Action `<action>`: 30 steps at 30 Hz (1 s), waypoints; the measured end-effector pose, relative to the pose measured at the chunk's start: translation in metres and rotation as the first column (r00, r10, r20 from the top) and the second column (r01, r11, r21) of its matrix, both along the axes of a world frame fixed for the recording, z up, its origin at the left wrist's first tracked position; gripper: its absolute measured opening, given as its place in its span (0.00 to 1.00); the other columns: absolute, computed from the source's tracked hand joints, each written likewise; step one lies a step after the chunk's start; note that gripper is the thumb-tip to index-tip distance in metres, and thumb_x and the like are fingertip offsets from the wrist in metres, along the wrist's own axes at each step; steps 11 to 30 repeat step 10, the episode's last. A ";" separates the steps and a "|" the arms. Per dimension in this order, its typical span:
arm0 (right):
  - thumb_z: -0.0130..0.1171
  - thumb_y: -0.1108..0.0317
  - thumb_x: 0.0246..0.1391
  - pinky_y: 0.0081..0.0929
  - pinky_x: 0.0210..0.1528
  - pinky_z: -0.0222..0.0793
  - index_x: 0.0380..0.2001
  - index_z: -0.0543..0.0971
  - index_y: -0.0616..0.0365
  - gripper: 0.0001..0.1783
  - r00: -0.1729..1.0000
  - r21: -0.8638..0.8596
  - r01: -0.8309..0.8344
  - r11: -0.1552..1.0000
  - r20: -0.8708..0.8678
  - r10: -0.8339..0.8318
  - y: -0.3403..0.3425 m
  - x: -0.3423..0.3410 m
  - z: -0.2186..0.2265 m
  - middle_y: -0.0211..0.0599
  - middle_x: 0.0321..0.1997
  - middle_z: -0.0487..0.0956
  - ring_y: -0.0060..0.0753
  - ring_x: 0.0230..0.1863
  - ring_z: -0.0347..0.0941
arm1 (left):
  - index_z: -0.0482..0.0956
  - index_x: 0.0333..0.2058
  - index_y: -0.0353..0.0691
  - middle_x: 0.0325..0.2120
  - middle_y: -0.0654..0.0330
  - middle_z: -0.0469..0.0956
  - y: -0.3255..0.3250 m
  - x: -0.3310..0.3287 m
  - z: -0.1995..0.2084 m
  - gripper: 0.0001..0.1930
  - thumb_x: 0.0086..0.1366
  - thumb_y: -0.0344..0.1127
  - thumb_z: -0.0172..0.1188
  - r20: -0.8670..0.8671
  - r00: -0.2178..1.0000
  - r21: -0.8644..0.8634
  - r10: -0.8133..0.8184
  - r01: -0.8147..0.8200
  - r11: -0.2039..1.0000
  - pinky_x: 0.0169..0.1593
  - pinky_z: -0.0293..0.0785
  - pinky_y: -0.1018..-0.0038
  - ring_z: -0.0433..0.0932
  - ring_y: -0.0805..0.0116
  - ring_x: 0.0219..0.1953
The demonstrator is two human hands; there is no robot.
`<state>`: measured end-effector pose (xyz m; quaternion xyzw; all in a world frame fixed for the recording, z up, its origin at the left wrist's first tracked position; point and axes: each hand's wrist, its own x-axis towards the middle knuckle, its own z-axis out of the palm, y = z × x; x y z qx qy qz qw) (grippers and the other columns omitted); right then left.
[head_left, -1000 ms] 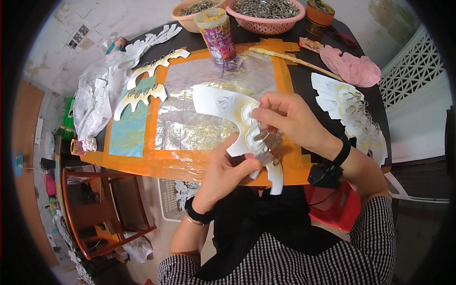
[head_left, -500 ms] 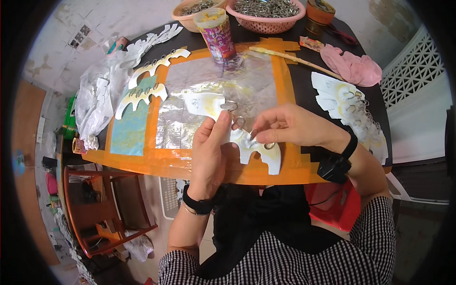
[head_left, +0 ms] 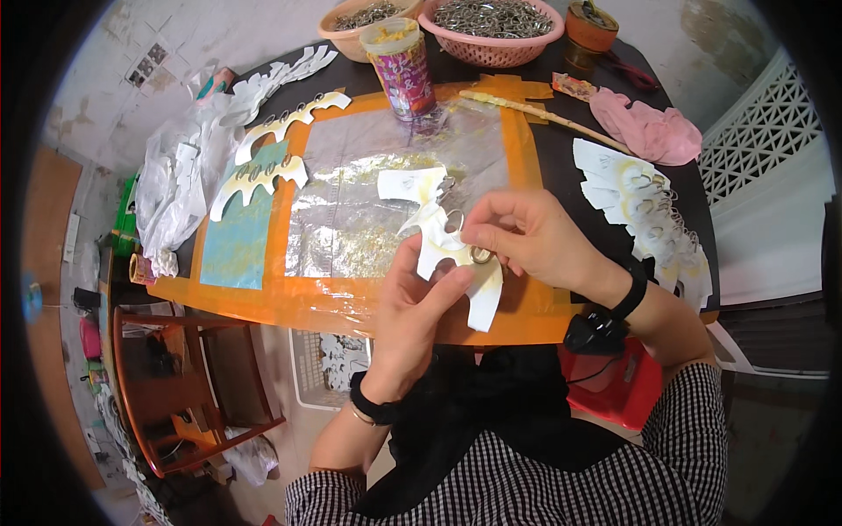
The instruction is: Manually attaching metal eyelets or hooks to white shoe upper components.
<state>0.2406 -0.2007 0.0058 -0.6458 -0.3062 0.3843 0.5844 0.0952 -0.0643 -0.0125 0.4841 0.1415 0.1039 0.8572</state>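
A white scalloped strip (head_left: 425,222) with yellowish stains and several metal rings along its edge is held up over the near part of the table. My left hand (head_left: 412,307) grips its lower left side, thumb laid across the front. At the ringed edge, the thumb and fingers of my right hand (head_left: 531,237) are pinched together on the strip; the exact spot is partly hidden by the fingertips. One ring (head_left: 481,254) shows just under that pinch. Two similar ringed strips, a nearer one (head_left: 254,182) and a farther one (head_left: 294,121), lie at the left.
A pile of ringed strips (head_left: 645,202) lies right, below a pink cloth (head_left: 649,127) and a stick (head_left: 544,112). At the back stand a purple cup (head_left: 403,79), a pink basket of rings (head_left: 491,53) and a peach bowl (head_left: 342,42). A plastic bag (head_left: 175,210) rests left.
The held strip has turned steeper, and its upper end has shifted right. My left hand has moved right and lower along the strip; my right hand stays pinched at its ringed edge.
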 end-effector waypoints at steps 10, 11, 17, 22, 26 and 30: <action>0.61 0.72 0.63 0.15 0.34 0.74 0.50 0.73 0.61 0.14 0.995 0.073 -0.093 0.993 -0.041 0.096 -0.002 0.011 -0.005 0.30 0.35 0.79 0.19 0.31 0.77 | 0.71 0.56 0.36 0.47 0.59 0.81 0.011 0.002 -0.012 0.16 0.72 0.26 0.60 -0.047 0.999 0.103 0.006 -0.001 0.995 0.52 0.77 0.75 0.80 0.75 0.47; 0.61 0.72 0.63 0.15 0.34 0.74 0.50 0.73 0.61 0.14 0.995 0.073 -0.093 0.993 -0.041 0.096 -0.002 0.011 -0.005 0.30 0.35 0.79 0.19 0.31 0.77 | 0.71 0.56 0.36 0.47 0.59 0.81 0.011 0.002 -0.012 0.16 0.72 0.26 0.60 -0.047 0.999 0.103 0.006 -0.001 0.995 0.52 0.77 0.75 0.80 0.75 0.47; 0.61 0.72 0.63 0.15 0.34 0.74 0.50 0.73 0.61 0.14 0.995 0.073 -0.093 0.993 -0.041 0.096 -0.002 0.011 -0.005 0.30 0.35 0.79 0.19 0.31 0.77 | 0.71 0.56 0.36 0.47 0.59 0.81 0.011 0.002 -0.012 0.16 0.72 0.26 0.60 -0.047 0.999 0.103 0.006 -0.001 0.995 0.52 0.77 0.75 0.80 0.75 0.47; 0.61 0.72 0.63 0.15 0.34 0.74 0.50 0.73 0.61 0.14 0.995 0.073 -0.093 0.993 -0.041 0.096 -0.002 0.011 -0.005 0.30 0.35 0.79 0.19 0.31 0.77 | 0.71 0.56 0.36 0.47 0.59 0.81 0.011 0.002 -0.012 0.16 0.72 0.26 0.60 -0.047 0.999 0.103 0.006 -0.001 0.995 0.52 0.77 0.75 0.80 0.75 0.47; 0.61 0.72 0.63 0.15 0.34 0.74 0.50 0.73 0.61 0.14 0.995 0.073 -0.093 0.993 -0.041 0.096 -0.002 0.011 -0.005 0.30 0.35 0.79 0.19 0.31 0.77 | 0.71 0.56 0.36 0.47 0.59 0.81 0.011 0.002 -0.012 0.16 0.72 0.26 0.60 -0.047 0.999 0.103 0.006 -0.001 0.995 0.52 0.77 0.75 0.80 0.75 0.47; 0.61 0.72 0.63 0.15 0.34 0.74 0.50 0.73 0.61 0.14 0.995 0.073 -0.093 0.993 -0.041 0.096 -0.002 0.011 -0.005 0.30 0.35 0.79 0.19 0.31 0.77 | 0.71 0.56 0.36 0.47 0.59 0.81 0.011 0.002 -0.012 0.16 0.72 0.26 0.60 -0.047 0.999 0.103 0.006 -0.001 0.995 0.52 0.77 0.75 0.80 0.75 0.47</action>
